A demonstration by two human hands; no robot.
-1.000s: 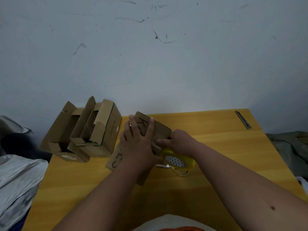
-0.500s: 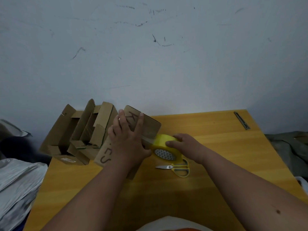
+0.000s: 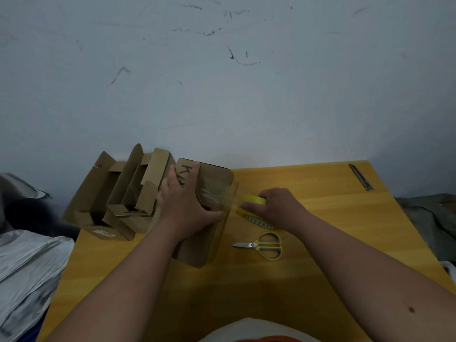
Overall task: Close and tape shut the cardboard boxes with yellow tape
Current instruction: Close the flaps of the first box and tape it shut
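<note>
A closed cardboard box [image 3: 212, 178] with black marker letters stands on the yellow table [image 3: 320, 218], near its far left part. My left hand [image 3: 187, 201] lies spread over the box's top and near side, holding it. A strip of translucent yellow tape [image 3: 222, 196] runs across the box's top and off its right edge to the yellow tape roll [image 3: 251, 203]. My right hand [image 3: 276, 206] grips that roll just right of the box, low over the table.
Two open cardboard boxes [image 3: 123, 193] with raised flaps sit left of the held box at the table's far left corner. Yellow-handled scissors [image 3: 264, 245] lie on the table below the roll. A utility knife [image 3: 361, 176] lies at the far right. Silver bags [image 3: 24, 267] lie left of the table.
My right hand has pulled the tape roll rightward, away from the box, stretching tape over its top. The box has been shifted left toward the open boxes and turned flatter.
</note>
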